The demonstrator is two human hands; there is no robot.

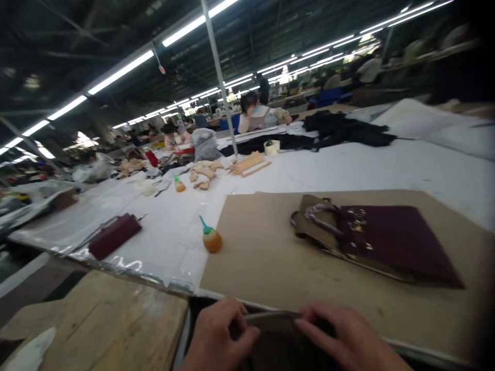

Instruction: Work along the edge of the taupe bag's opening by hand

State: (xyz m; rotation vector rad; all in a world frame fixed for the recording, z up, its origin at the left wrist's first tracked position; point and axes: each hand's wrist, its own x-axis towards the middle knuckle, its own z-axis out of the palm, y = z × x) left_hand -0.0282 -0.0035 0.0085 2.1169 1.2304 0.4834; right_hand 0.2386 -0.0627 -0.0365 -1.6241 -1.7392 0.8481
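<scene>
Both your hands grip a grey piece at the desk's near edge.
Your left hand (218,337) and right hand (350,340) clamp what looks like grey fabric (270,324); a maroon bag (386,239) lies beyond on the brown board (263,247).

Matt brown cardboard sheet (270,257) on smooth white tabletop (348,170). Maroon bag (390,239): matt leather-like panel, glinting metal studs, tan lining. Glue bottle (211,238): glossy translucent orange plastic, green tip. Low bench (116,319): rough, scuffed wood. Clear shiny plastic film (116,263) along table edge.
</scene>
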